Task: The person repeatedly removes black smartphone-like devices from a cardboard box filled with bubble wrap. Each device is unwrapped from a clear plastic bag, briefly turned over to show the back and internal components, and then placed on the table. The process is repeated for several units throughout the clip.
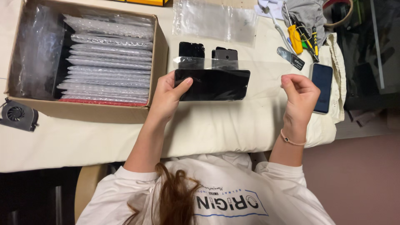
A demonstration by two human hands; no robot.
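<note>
Landmark: the cardboard box [89, 104] on the table [216, 125]. Wrapped packets [108, 62] stand inside it. A small fan [17, 114] lies left of the box. Right of it, the left hand [166, 98] holds a phone screen [212, 84]; further right, the right hand [301, 93], a phone [321, 85] and tools [298, 39].

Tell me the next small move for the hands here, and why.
Probably draw the right hand further right to finish peeling the clear film. The left hand grips the black screen panel at its left end, and the film stretches from the panel to the right hand's pinched fingers.
</note>
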